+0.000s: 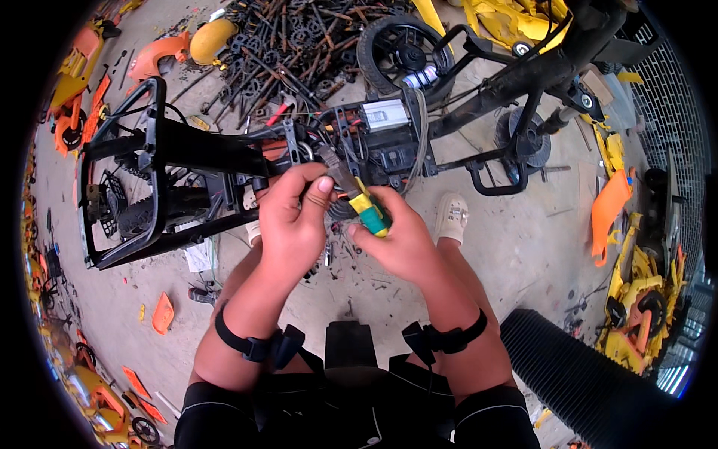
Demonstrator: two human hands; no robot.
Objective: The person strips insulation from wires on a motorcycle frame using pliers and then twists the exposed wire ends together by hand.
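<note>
Head view: right hand (402, 238) closed round a tool (372, 217) above the frame (206, 150); left hand (290, 221) curled by its tip, hold unclear. Frame exposed; silver box (385, 114), cables (423, 135) still fitted.

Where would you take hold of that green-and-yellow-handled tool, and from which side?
Probably by its green-and-yellow handle, coming from the lower right: it slants down that way, while the grey metal end points up and left, close to the left hand. The right hand holds the handle from that side.
</note>
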